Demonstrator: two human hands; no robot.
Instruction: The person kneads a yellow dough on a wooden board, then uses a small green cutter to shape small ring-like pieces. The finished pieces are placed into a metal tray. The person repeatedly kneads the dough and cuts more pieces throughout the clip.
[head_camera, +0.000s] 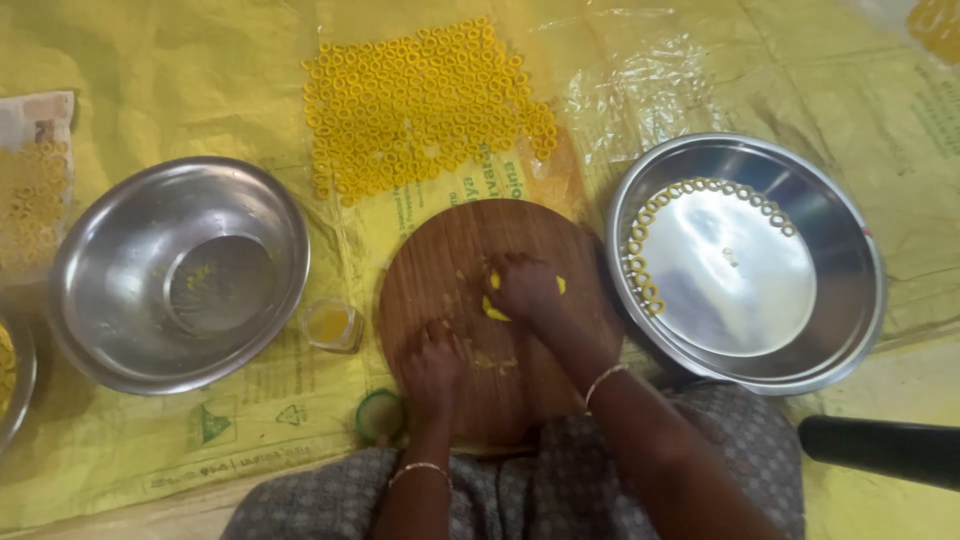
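Presently I see both hands working on a round brown wooden board (455, 245) lying on a yellow plastic sheet (180, 90) that covers the floor. The right hand (522, 288) sits near the board's centre, fingers curled down and narrow over a small lump of yellow dough (494, 311), which shows at the hand's left edge and again as a speck on its far side. The left hand (432, 368) rests lower on the board, fingers bent close together and pressed to the wood; whether it grips anything I cannot tell. Thin bangles circle both wrists.

Room on the board is limited: the hands take up its middle and near part, and only the far arc and left margin are bare. To the right, the board's edge lies just beside the rim of a wide shiny steel plate (850, 330), which carries a curved row of small yellow dough rings (645, 235) along its left and upper inner edge; the plate's centre is bare. To the left, a deep steel bowl (110, 330) stands apart from the board, with a small glass cup of yellow liquid (332, 324) between them. A small green round lid (379, 414) sits at the board's near-left edge. Beyond the board, a dense patch of yellow dough rings (420, 105) lies on the sheet, close to the far edge.
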